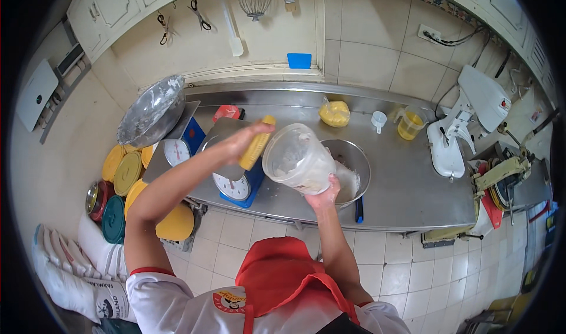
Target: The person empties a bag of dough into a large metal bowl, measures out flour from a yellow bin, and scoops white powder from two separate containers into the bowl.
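My right hand [324, 196] grips from below a translucent plastic tub [296, 159], tipped on its side over a metal bowl [356, 157] on the steel counter [407, 186]. White powder lies in the bowl and clings inside the tub. My left hand [243, 143] holds a yellow tool [257, 143] at the tub's mouth, above a blue scale [238, 185].
A second scale [177, 151] carries a large wrapped metal bowl [152, 111]. Also on the counter are a bag of yellow stuff [334, 113], a small white cup [378, 120], a jug of yellow liquid [410, 123] and a white stand mixer [466, 122]. Yellow lidded tubs [127, 172] and white sacks [71, 269] sit on the floor at left.
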Demonstrator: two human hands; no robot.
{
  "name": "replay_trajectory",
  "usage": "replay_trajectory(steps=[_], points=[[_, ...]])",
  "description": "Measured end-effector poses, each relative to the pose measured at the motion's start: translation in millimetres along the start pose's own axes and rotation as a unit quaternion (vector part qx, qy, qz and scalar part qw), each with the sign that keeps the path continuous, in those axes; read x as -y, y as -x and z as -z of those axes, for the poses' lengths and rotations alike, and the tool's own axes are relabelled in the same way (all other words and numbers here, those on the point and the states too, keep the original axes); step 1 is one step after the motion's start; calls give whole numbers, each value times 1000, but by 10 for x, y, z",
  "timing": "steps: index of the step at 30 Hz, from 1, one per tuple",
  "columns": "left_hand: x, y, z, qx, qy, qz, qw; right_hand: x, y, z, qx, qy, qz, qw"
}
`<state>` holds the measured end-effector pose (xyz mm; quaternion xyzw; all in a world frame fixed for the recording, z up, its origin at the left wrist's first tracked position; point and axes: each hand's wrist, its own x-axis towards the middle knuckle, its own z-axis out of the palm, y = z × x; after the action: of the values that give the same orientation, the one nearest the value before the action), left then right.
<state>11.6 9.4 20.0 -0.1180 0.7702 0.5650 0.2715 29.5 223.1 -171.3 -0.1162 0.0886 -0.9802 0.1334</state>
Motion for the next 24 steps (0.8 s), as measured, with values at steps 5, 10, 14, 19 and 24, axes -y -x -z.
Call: replay_trajectory(steps=[5, 10, 14, 19, 24], points=[[753, -533, 921, -244, -399, -77, 881, -479, 37, 13, -15, -68, -5, 998], [1520, -754, 986, -258, -523, -58, 811, -834, 141, -53, -79, -59, -15, 995], [1644, -342, 599, -264, -267, -419, 827, -983, 241, -4, -142, -32, -21, 989], [2286, -311, -123, 151, 579, -172, 783, -1111, 448, -144, -181, 25, -5, 983], [2780, -703, -427, 341, 701, -52, 624, -886, 639, -103, -212, 570, 7, 794]])
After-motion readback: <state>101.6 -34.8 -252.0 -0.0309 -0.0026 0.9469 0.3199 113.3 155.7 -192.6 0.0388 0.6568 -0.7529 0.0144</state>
